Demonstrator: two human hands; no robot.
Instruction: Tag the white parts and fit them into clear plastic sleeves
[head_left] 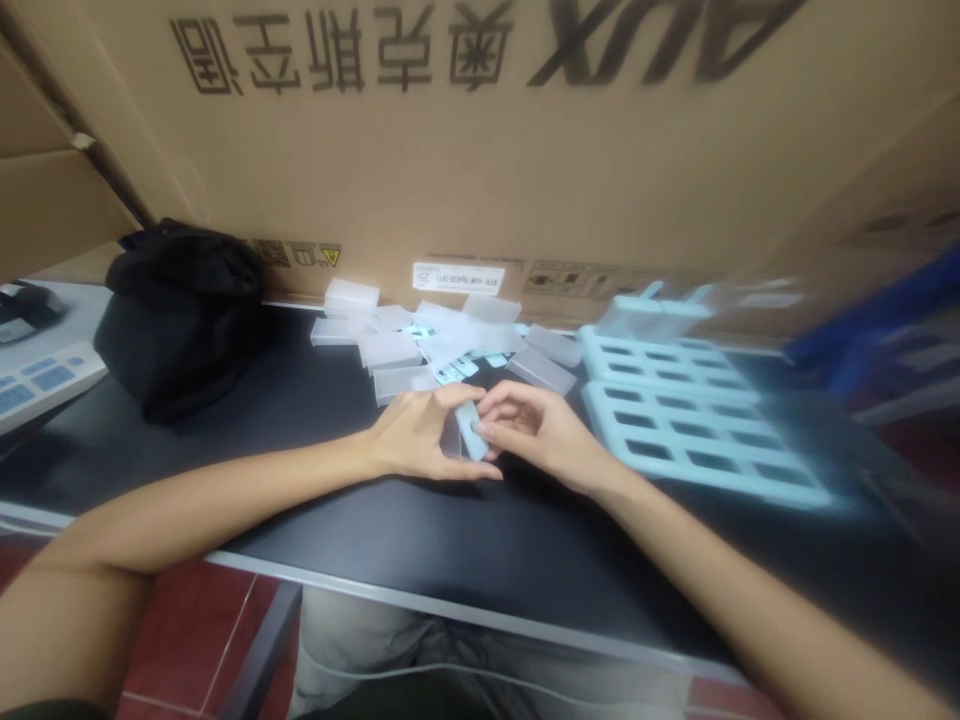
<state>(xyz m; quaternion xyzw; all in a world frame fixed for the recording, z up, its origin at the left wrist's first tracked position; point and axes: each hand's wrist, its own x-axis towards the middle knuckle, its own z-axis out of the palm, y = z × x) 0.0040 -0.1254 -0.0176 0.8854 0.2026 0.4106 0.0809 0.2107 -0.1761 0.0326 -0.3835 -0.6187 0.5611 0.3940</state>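
Observation:
Over the front middle of the table my left hand [416,435] is closed around a clear plastic ice-pop mould cup [454,438], thumb below and fingers above. At its end facing right is a light blue ice-pop lid [471,430]. My right hand [536,430] pinches this lid with curled fingers and thumb. Whether the lid sits fully in the cup I cannot tell. Just behind my hands lies a pile of loose frosted cups [390,350] with several light blue lids [454,370] among them.
At the right lie two light blue slotted racks [660,390]; two cups with blue handles [649,310] stand in the far one. A black cloth bag [176,320] and a white panel with blue keys [49,380] are left. A big carton [480,170] walls the back.

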